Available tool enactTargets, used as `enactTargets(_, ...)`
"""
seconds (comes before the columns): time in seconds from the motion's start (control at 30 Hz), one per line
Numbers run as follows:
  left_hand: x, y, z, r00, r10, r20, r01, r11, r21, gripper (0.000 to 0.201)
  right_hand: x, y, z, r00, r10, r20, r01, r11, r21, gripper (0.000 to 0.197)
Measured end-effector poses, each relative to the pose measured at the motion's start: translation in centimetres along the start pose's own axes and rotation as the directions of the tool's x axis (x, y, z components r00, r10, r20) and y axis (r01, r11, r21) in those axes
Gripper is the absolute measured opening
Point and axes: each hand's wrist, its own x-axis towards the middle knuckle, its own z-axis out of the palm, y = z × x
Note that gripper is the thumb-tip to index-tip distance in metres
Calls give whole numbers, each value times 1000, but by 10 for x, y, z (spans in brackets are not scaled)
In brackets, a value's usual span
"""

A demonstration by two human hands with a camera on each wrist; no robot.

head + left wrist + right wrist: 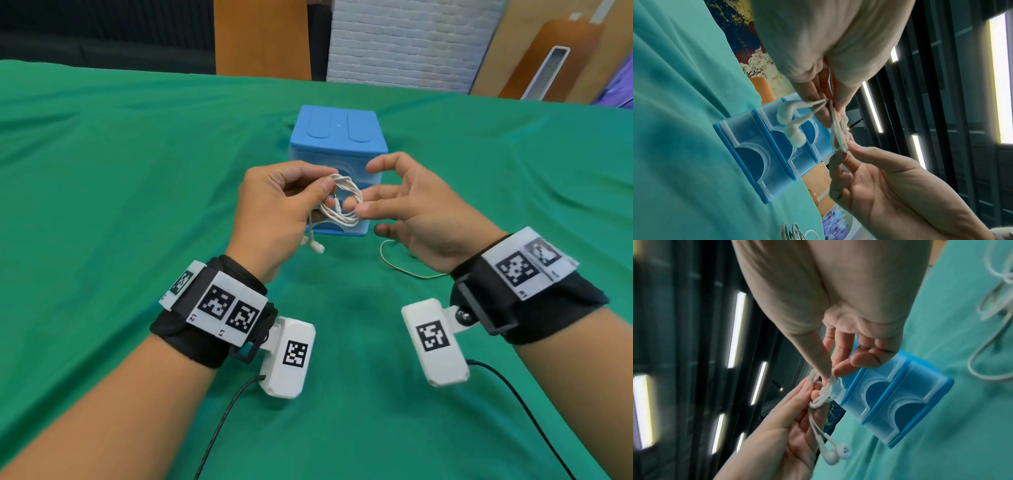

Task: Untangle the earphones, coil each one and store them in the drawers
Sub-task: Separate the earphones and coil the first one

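Note:
A white earphone, wound into a small coil [342, 200], is held in the air in front of the blue drawer unit [337, 133]. My left hand [325, 192] grips the coil's left side between thumb and fingers. Its two earbuds [315, 245] dangle below that hand. My right hand [356, 205] pinches the coil's right side with thumb and a fingertip, its other fingers spread. In the wrist views the coil [838, 133] [824, 394] is stretched between both hands. The unit's translucent drawers [748, 146] [900, 394] are closed.
A second white earphone [404, 267] lies loose on the green cloth [137, 171] under my right wrist, also seen as loops [999, 321] in the right wrist view. Wooden panels and a white brick wall stand beyond the table's far edge.

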Motion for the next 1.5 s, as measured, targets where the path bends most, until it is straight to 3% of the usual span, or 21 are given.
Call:
enactTargets(0.13, 1, -1, 0, 999, -19, -28, 18, 1000, -23, 11, 1, 2, 6, 988, -143, -66, 130, 976, -173, 48)
enactTargets(0.37, 2, -3, -1, 998, -32, -45, 32, 999, -9, 11, 2, 4, 4, 971, -232, -60, 187, 892, -412, 36)
enactTargets(0.77, 1, -1, -1, 998, -51, -28, 52, 998, 28, 10, 10, 4, 1, 983, -184, -27, 154, 891, -428, 26)
enactTargets(1.0, 2, 3, 7, 988, -148, 32, 146, 988, 56, 16, 4, 2, -10, 994, -109, 10, 102, 896, -433, 32)
enactTargets(1.27, -1, 20, 1, 914, -341, 218, 208, 858, 469, 12, -8, 1, -22, 979, 92, 185, -4, 904, -428, 41)
enactTargets(1.5, -8, 18, -4, 802, -512, 308, 297, 789, 537, 7, -11, 11, -19, 942, 222, 251, -115, 917, -382, 36)
